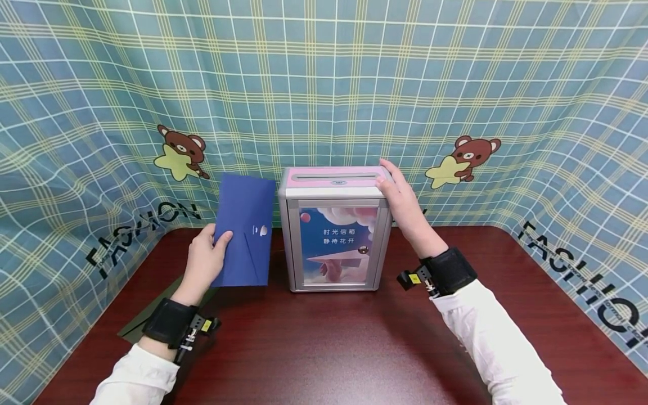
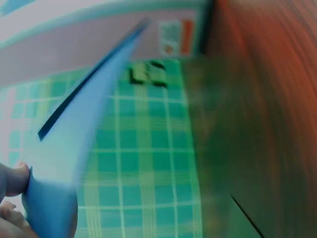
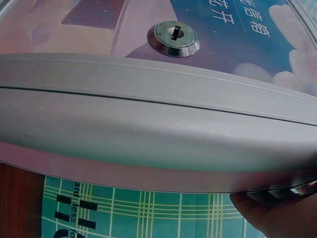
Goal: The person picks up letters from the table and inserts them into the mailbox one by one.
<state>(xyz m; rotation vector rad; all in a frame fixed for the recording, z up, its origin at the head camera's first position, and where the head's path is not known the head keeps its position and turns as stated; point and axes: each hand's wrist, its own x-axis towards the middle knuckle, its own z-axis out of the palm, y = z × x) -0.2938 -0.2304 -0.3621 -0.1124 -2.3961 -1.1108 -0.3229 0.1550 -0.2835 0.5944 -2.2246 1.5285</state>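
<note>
A blue envelope [image 1: 244, 225] stands upright in the air to the left of the mailbox. My left hand [image 1: 206, 256] pinches its left edge, thumb on the near face. In the left wrist view the envelope [image 2: 59, 193] is blurred and seen nearly edge-on. The mailbox [image 1: 334, 194] has a silver frame, a pink top with a slot [image 1: 336, 176], and a picture front with a round lock [image 3: 174, 37]. My right hand [image 1: 404, 203] rests on the box's upper right corner, its fingertips over the top. In the right wrist view, part of that hand [image 3: 277, 210] shows at the lower right.
A dark green envelope [image 1: 147, 318] lies on the red-brown table [image 1: 314, 343] at the left, partly hidden under my left forearm. A plaid curtain [image 1: 324, 84] with bear prints hangs behind and along both sides.
</note>
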